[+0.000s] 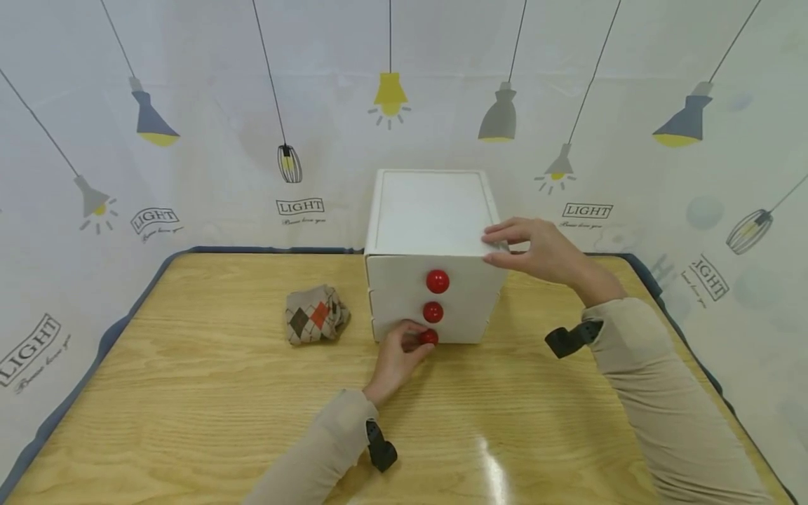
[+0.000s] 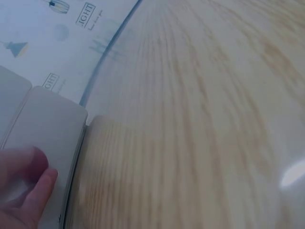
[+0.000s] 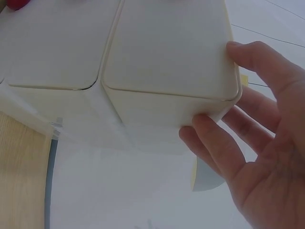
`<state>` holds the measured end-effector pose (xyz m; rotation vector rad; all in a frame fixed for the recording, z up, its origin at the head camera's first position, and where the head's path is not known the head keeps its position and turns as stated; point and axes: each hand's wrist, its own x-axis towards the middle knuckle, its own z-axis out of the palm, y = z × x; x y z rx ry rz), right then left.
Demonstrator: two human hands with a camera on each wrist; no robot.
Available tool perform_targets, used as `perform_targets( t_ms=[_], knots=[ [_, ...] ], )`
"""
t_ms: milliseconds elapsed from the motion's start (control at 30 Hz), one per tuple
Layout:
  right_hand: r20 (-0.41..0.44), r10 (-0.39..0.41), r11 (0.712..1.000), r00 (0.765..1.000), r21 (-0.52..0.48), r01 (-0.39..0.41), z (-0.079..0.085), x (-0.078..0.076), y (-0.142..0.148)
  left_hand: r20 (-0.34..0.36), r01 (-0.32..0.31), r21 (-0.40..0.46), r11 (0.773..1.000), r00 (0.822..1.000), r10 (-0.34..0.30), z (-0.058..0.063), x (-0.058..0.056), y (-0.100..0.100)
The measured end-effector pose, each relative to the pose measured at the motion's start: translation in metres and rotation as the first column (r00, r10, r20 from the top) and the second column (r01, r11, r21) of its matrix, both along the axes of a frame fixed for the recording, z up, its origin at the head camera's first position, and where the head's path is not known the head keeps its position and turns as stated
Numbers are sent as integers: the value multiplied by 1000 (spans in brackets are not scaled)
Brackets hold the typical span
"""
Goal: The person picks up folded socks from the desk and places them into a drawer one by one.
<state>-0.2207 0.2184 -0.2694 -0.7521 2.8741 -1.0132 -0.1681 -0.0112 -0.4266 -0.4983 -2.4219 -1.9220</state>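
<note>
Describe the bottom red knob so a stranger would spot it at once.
On the wooden table stands a white chest of drawers. Down its front run three round red knobs, one above another. You want the lowest knob, nearest the tabletop and, unlike the two above it, pinched by the person's left hand.

We see a wood-grain table (image 1: 189, 421), its back and sides enclosed by a whitish backdrop (image 1: 214, 42) printed with pendant lamps (image 1: 390, 90) and LIGHT lettering (image 1: 300, 206). A blue border (image 1: 117, 328) follows the table's far and side edges; glare (image 1: 492, 470) streaks its near part.
</note>
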Motion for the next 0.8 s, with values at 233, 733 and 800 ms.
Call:
perform_targets(
  t_ms=[233,733,800],
  knots=[
    [1,12,1000,1000,16,-12,0,-2,0,-1,-1,-43,999,1000,1,-27,-15,-1],
    [-9,17,1000,1000,12,-16,0,-2,2,-6,3,-151,988,1000,-4,-35,-20,-2],
    [-10,17,1000,1000,14,-17,1,-1,2,-4,5,-155,988,1000,-6,-34,-20,-2]
  ],
)
